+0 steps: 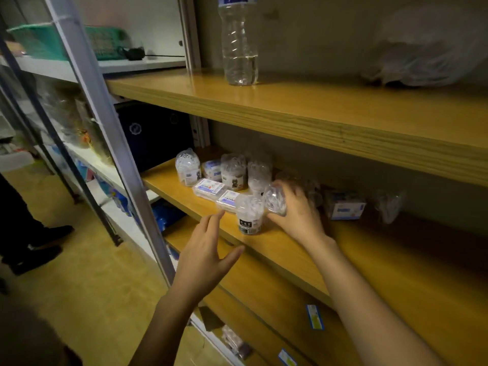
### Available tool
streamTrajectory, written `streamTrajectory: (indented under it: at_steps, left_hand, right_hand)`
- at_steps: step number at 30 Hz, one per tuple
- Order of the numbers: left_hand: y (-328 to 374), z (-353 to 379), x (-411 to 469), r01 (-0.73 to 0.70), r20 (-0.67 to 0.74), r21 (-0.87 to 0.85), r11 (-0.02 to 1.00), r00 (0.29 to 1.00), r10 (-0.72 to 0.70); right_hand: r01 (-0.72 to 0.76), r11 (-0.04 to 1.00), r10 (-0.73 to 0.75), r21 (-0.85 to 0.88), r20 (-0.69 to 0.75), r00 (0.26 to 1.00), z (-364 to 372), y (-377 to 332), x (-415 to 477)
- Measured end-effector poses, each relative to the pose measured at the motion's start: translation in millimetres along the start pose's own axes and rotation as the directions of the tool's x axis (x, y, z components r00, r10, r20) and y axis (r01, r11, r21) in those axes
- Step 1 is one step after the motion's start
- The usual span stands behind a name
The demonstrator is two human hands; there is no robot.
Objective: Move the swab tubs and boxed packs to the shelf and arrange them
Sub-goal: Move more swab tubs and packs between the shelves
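Here, right hand (298,215) grips a clear, tilted swab tub (276,199); left hand (208,249) hovers, fingers spread.

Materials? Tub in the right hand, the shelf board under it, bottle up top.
Swab tub: clear glossy plastic, probably; swabs show through. Shelf board: wood or wood-look laminate; grain lines, dull sheen. Bottle: thin clear plastic; ribbed wall, liquid visible.

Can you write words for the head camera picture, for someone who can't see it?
The right hand grips a tilted swab tub over a wooden shelf; the open left hand reaches toward an upright tub at its front edge. More tubs and boxed packs sit nearby.
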State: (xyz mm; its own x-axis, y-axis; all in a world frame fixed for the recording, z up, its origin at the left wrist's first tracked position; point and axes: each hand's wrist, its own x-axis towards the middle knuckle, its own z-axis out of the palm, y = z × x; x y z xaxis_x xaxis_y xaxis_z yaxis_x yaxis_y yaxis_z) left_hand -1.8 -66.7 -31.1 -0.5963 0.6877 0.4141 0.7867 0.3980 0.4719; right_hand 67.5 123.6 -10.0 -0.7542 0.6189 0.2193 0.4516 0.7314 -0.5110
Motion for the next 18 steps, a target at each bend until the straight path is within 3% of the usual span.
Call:
streamTrajectory:
  at_steps: [6, 10, 15, 18]
  left_hand:
    - [-4.5, 18.2, 41.2, 0.001, -0.004, -0.146, 0.989, 1.0, -0.001]
    - [-3.2, 36.6, 64.4, 0.023, 0.038, -0.2, 0.98, 0.999, -0.015]
    - [-5.9, 58.7, 72.3, 0.056, 0.057, -0.32, 0.946, 0.998, -0.04]
    - [10.0, 63.6, 67.7, 0.0, 0.031, -0.367, 0.93, 0.999, 0.012]
  right_hand:
    - [-0.129, 0.987, 0.146, 0.095, -0.197, 0.97, -18.5, 4.8, -35.3]
    - [-0.111, 0.983, 0.151, 0.147, -0.301, 0.942, -40.6, 8.0, -74.2]
    - [-0.137, 0.963, 0.214, 0.231, -0.349, 0.912, -52.0, 11.6, -119.7]
    - [-0.183, 0.952, 0.268, 0.245, -0.386, 0.883, -58.2, 15.7, -147.9]
